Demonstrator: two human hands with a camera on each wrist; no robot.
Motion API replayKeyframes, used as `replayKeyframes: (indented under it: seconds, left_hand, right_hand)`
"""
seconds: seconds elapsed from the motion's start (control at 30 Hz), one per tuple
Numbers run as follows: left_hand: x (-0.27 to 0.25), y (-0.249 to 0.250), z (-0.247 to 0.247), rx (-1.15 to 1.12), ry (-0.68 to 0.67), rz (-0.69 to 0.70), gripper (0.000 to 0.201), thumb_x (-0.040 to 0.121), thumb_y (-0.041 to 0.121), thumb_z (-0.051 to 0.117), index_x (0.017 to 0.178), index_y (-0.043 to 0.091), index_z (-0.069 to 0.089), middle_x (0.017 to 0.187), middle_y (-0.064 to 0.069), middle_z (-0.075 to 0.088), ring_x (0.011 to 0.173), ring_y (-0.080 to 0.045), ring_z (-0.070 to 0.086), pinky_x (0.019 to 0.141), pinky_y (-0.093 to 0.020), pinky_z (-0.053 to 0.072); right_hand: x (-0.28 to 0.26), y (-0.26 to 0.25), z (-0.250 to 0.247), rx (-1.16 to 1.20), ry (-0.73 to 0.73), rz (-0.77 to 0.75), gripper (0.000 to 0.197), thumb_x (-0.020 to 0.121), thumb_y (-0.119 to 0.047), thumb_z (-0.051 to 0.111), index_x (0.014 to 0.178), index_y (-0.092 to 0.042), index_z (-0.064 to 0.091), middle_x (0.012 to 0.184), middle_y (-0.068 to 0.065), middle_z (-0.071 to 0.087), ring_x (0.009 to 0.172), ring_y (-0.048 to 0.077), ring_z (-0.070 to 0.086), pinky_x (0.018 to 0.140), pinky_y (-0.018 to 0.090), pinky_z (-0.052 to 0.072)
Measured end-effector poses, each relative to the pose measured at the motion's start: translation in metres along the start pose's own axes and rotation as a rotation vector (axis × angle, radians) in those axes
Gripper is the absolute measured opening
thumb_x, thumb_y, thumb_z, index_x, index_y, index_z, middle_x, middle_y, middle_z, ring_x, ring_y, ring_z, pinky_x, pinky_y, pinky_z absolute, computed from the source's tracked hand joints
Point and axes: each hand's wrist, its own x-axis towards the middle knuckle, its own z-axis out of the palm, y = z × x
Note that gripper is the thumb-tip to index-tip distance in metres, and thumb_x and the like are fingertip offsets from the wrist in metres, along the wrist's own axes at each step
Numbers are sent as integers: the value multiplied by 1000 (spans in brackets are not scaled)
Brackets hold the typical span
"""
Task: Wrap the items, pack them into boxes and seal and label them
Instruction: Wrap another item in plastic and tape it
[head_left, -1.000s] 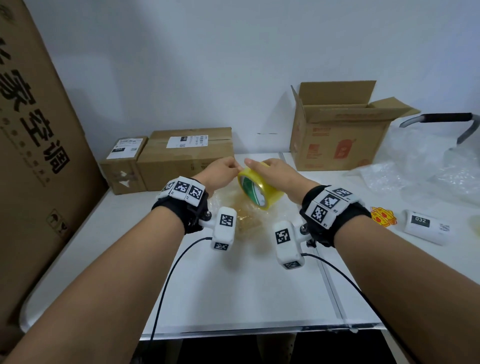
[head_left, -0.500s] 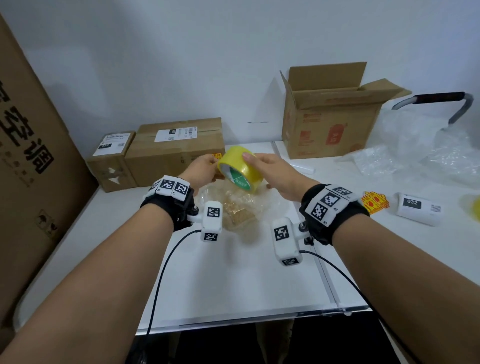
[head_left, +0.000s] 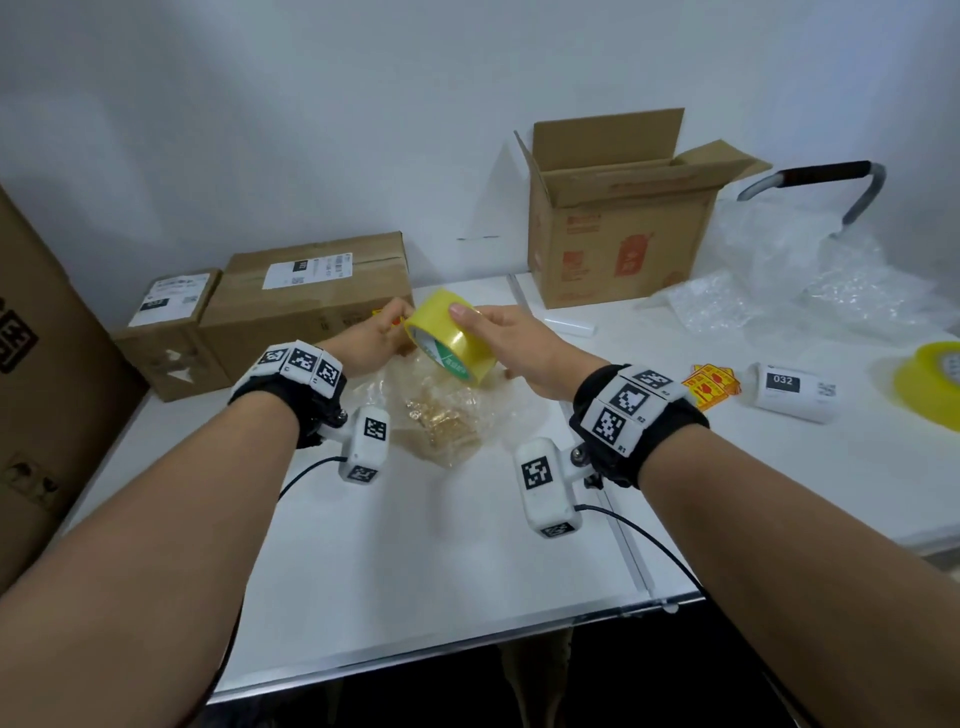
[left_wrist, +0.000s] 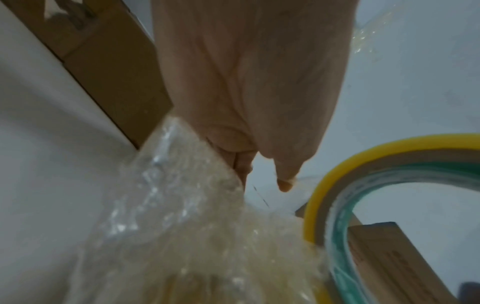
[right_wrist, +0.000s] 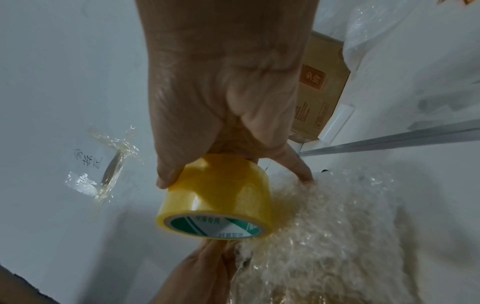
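Roll of glossy yellow packing tape (head_left: 451, 336) with a green-and-white printed core label, held tilted above the white worktop (head_left: 415, 561), core facing down and toward the viewer. Bubble-wrapped bundle (head_left: 441, 415) of clear crinkled film around golden-brown contents, lying on the worktop directly beneath the roll. Open brown cardboard box (head_left: 618, 228), flaps raised, standing upright at the worktop's far edge, well apart from the bundle.

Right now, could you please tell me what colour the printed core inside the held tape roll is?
Green and white, on the yellow tape roll; the right wrist view shows it best.
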Motion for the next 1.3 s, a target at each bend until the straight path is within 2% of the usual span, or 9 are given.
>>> replayKeyframes:
  seconds: [0.13, 0.27, 0.37, 0.53, 0.67, 0.87, 1.03, 1.17, 1.3]
  left_hand:
    - [-4, 8, 6, -100, 106, -84, 11, 105, 21, 38, 96, 19, 43, 95, -9, 61, 90, -25, 60, 94, -47, 50]
    - [-5, 13, 19, -267, 212, -202, 19, 101, 5, 42, 110, -1, 57, 98, -17, 64, 84, -23, 59, 68, -25, 52]
    - [-9, 19, 28, -478, 224, -313, 20, 96, -4, 49, 106, -12, 65, 100, -23, 66, 86, -28, 62, 77, -36, 54]
    - [-16, 21, 31, -551, 108, -505, 20, 76, 5, 62, 94, 9, 58, 90, -16, 50, 76, -29, 41, 70, -39, 35]
    - [-21, 33, 39, -334, 114, -410, 23, 93, -5, 50, 77, 11, 53, 76, -7, 54, 67, -21, 52, 60, -21, 48]
    - [-28, 37, 57, 57, 165, -314, 13, 88, -1, 51, 77, 1, 58, 77, -16, 59, 70, -27, 50, 62, -32, 39]
    - [-31, 29, 72, -81, 234, -276, 18, 81, 7, 58, 98, 2, 61, 96, -17, 66, 98, -36, 61, 80, -45, 49]
    - [-41, 36, 78, -283, 333, -214, 32, 85, 7, 66, 107, 17, 44, 109, -2, 43, 98, -16, 45, 80, -29, 44]
    - [-42, 30, 82, -242, 387, -136, 23, 87, 5, 63, 104, 19, 66, 125, -5, 49, 107, -23, 53, 96, -39, 47]
  right_hand:
    - [-1, -1, 2, 8, 1, 11, 57, 98, -47, 47, 118, 5, 60, 93, 5, 59, 74, 10, 53, 48, 6, 40]
    - [-2, -2, 5, 26, 28, 8, 49, 97, -45, 51, 101, 3, 65, 86, 5, 60, 60, 3, 53, 45, 5, 38]
    - [-6, -4, 3, 76, 49, 17, 36, 96, -42, 55, 79, -10, 59, 77, 3, 57, 50, -1, 52, 44, 6, 38]
    - [-15, -7, 1, 81, 62, 75, 40, 91, -49, 59, 74, -13, 56, 83, 6, 59, 59, 7, 53, 54, 21, 40]
    - [-24, -10, -1, 69, 69, 132, 42, 87, -52, 62, 94, -12, 59, 92, 4, 62, 72, 11, 56, 66, 29, 42]
    - [-36, -13, -5, 22, 80, 182, 40, 84, -53, 66, 93, -14, 60, 103, 3, 65, 97, 22, 63, 92, 50, 49]
    - [-43, -6, -5, 97, 103, 191, 39, 82, -51, 69, 97, -16, 61, 106, 6, 66, 101, 28, 65, 93, 55, 51]
    - [-46, -4, -4, 101, 126, 188, 49, 80, -54, 69, 103, -11, 65, 104, 9, 69, 98, 30, 67, 93, 55, 51]
    - [-45, -6, -1, 102, 143, 195, 47, 79, -56, 70, 99, -14, 63, 104, 9, 69, 97, 30, 67, 92, 55, 51]
